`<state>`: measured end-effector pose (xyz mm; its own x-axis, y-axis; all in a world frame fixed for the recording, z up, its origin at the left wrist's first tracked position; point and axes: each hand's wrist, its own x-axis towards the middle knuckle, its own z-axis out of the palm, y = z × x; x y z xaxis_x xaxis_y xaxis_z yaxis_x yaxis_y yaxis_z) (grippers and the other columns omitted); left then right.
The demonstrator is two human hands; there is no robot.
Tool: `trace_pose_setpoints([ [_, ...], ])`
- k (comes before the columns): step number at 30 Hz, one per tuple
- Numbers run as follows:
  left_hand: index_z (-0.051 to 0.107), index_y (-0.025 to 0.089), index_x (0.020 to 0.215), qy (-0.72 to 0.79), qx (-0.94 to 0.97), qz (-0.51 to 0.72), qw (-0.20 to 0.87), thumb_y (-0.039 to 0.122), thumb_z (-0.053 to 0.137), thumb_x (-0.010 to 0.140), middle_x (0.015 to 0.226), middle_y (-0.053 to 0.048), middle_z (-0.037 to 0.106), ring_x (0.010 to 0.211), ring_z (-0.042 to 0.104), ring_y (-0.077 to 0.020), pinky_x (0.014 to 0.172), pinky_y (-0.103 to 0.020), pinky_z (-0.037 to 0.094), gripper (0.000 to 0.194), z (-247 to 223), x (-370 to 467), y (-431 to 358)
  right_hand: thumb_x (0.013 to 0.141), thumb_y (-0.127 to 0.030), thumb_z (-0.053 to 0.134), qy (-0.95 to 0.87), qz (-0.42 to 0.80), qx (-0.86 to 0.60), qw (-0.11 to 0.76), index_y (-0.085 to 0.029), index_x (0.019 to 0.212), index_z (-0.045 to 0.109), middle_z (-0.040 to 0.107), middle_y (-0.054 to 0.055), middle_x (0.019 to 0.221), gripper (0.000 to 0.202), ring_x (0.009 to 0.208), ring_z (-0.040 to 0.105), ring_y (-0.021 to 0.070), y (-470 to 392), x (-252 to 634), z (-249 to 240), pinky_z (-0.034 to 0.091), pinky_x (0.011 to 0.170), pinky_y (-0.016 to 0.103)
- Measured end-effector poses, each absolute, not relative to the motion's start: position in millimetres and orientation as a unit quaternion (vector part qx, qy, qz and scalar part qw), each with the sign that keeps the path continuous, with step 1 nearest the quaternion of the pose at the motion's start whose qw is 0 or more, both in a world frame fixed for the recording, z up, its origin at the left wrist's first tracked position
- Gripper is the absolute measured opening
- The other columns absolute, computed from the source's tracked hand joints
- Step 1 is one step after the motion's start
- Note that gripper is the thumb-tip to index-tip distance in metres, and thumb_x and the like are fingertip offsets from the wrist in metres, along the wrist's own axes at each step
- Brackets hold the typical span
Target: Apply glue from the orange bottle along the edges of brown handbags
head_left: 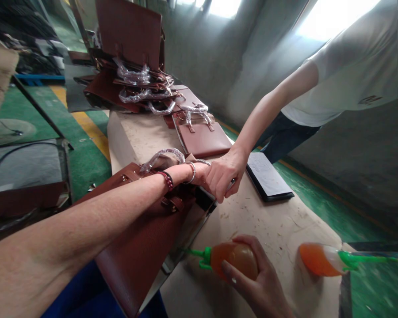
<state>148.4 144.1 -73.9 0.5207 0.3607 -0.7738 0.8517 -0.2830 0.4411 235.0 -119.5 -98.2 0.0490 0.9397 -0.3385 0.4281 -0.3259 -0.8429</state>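
My right hand (262, 282) is wrapped round a squeeze bottle (237, 260) of orange liquid, its green nozzle pointing left at the bag's edge. A brown leather handbag (146, 238) lies tilted before me, its handle (166, 157) covered in clear plastic. Across the bag reaches my left arm, and my left hand (201, 173) is at its far side. A co-worker's hand (223, 174) overlaps my left hand and hides its fingers, so what they hold does not show. The co-worker's hand has a small metallic thing, perhaps a pen, in it.
A second squeeze bottle (321, 259) lies at the table's right edge. A written sheet (268, 174) rests on a black folder (275, 197). Another brown handbag (205, 139) lies beyond, and several more are stacked (129, 35) at the back. The co-worker stands at the right side.
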Motion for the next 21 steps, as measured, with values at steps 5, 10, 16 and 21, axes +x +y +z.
trace_pose_setpoints([
  [5, 0.068, 0.025, 0.055, 0.39, 0.758, -0.263, 0.451, 0.018, 0.069, 0.071, 0.065, 0.002, 0.064, 0.071, 0.064, -0.0113, 0.067, -0.019, 0.053, 0.017, -77.5, 145.6, 141.5, 0.061, -0.046, 0.068, -0.513, 0.446, -0.678, 0.278, -0.023, 0.096, 0.052, 0.064, -0.002, 0.08, 0.044, 0.067, 0.062, 0.0182, -119.1, 234.1, -95.3, 0.05, 0.057, 0.026],
  [10, 0.066, 0.024, 0.052, 0.425, 0.758, -0.161, 0.468, 0.035, 0.047, 0.089, 0.064, 0.0, 0.059, 0.072, 0.061, -0.0083, 0.077, -0.018, 0.051, 0.043, -118.1, 110.4, 113.5, 0.06, -0.047, 0.068, -0.528, 0.435, -0.68, 0.262, -0.024, 0.096, 0.054, 0.065, -0.002, 0.082, 0.045, 0.067, 0.063, 0.0175, -121.6, 232.4, -94.6, 0.051, 0.06, 0.026],
  [16, 0.066, 0.024, 0.052, 0.455, 0.739, -0.132, 0.478, 0.041, 0.048, 0.087, 0.059, -0.001, 0.056, 0.067, 0.06, -0.0091, 0.069, -0.02, 0.052, 0.044, -117.3, 111.7, 107.6, 0.06, -0.049, 0.067, -0.531, 0.43, -0.688, 0.244, -0.024, 0.096, 0.054, 0.065, -0.001, 0.082, 0.045, 0.069, 0.064, 0.0194, -123.3, 231.8, -95.7, 0.051, 0.06, 0.028],
  [21, 0.07, 0.023, 0.061, 0.583, 0.669, -0.117, 0.446, 0.038, 0.056, 0.083, 0.066, -0.002, 0.058, 0.068, 0.059, -0.0109, 0.073, -0.025, 0.053, 0.03, -102.6, 127.5, 99.4, 0.06, -0.049, 0.069, -0.527, 0.423, -0.69, 0.26, -0.024, 0.094, 0.054, 0.065, 0.0, 0.083, 0.044, 0.067, 0.063, 0.0185, -124.7, 230.7, -95.4, 0.051, 0.06, 0.028],
])
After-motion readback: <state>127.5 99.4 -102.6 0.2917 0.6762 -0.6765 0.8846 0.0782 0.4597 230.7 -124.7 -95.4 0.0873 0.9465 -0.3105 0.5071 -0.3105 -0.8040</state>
